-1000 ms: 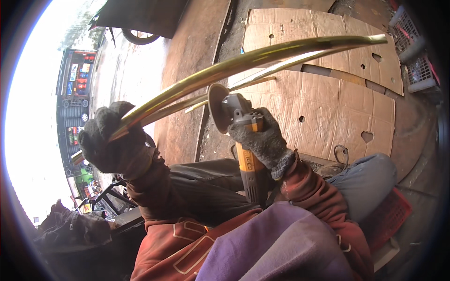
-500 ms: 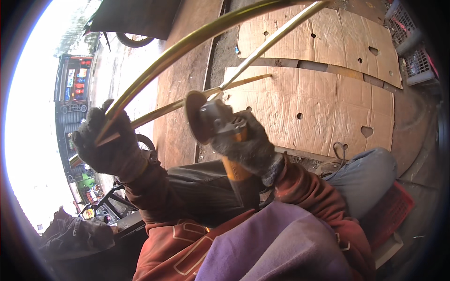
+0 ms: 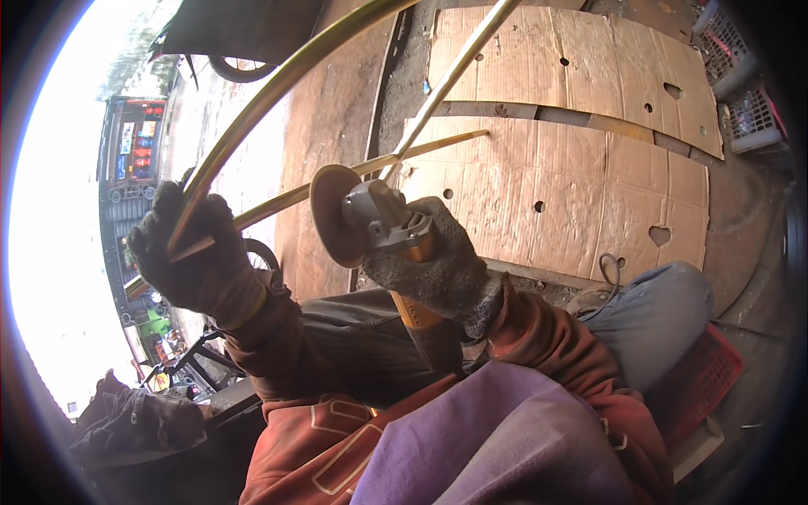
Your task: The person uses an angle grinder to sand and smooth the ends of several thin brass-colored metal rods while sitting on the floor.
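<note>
My left hand (image 3: 200, 265), in a dark, worn work glove, is closed around the corner of a brass-coloured metal tube frame (image 3: 282, 88). One curved tube rises from it toward the top edge; a straighter tube runs off to the right, and a paler bar (image 3: 459, 76) crosses that one. My right hand (image 3: 438, 269), also gloved, grips an angle grinder (image 3: 412, 311) with an orange body and grey head. Its round brown disc (image 3: 331, 217) stands edge-up beside the straight tube; whether they touch I cannot tell. The grinder's lower end hangs over my lap.
Flattened cardboard sheets (image 3: 555, 198) with holes cover the ground ahead. Plastic crates (image 3: 749, 118) stand at the far right, and a red crate (image 3: 703, 379) is beside my knee. A bicycle (image 3: 206, 362) and a dark cloth heap (image 3: 139, 421) are at the left.
My right hand has brought the grinder a little to the left, along the straight tube. The frame's upper end has swung left, while my left hand has stayed almost in place.
</note>
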Available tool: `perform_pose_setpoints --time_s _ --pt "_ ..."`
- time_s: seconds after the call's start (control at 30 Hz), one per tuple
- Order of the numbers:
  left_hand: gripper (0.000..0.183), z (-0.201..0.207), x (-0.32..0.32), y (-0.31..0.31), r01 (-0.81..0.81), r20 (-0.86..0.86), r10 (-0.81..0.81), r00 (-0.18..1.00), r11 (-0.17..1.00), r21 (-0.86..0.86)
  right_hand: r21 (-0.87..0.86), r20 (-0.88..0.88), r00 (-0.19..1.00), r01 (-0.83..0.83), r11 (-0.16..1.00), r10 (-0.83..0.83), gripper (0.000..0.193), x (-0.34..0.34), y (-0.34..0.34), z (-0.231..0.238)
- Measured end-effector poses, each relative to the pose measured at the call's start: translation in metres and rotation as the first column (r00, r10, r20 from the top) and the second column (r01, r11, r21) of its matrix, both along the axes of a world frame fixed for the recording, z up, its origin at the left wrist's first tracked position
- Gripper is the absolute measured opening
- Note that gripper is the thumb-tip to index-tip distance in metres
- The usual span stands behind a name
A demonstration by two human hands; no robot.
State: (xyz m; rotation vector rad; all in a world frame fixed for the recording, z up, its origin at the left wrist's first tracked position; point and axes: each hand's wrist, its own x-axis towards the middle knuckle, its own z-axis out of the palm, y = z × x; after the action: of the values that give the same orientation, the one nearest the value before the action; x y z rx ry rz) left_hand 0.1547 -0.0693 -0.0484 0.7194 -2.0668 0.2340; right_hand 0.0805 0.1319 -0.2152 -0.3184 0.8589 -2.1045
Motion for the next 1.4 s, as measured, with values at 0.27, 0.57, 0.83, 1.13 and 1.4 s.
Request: perform_pose_setpoints --time_s 0.27,0.57,0.83,1.13,1.4 --pt "0.021 0.001 -0.007 0.001 0.8 -0.704 -0.44 0.557 0.513 0.312 0.057 0.162 0.98 -0.127 0.99 0.116 0.049 -0.019 -0.002 -0.03" --pt "0.024 -0.003 0.003 -0.007 0.91 -0.899 -0.238 0.367 0.291 0.295 0.113 0.068 0.986 -0.162 0.98 0.155 0.049 -0.019 -0.002 -0.025" --pt "0.023 -0.01 0.009 -0.004 0.692 -0.672 -0.357 0.649 0.643 0.327 0.038 -0.1 0.99 -0.097 0.995 0.1 0.05 -0.01 0.009 0.015" --pt "0.026 -0.009 0.034 -0.007 0.76 -0.664 -0.412 0.624 0.517 0.393 0.113 0.145 0.982 -0.136 0.984 0.119 0.045 -0.017 0.008 -0.009" --pt "0.034 -0.004 0.024 0.009 0.864 -0.72 -0.509 0.471 0.102 0.493 0.059 0.142 0.982 -0.131 0.99 0.122 0.047 -0.015 0.014 0.0"
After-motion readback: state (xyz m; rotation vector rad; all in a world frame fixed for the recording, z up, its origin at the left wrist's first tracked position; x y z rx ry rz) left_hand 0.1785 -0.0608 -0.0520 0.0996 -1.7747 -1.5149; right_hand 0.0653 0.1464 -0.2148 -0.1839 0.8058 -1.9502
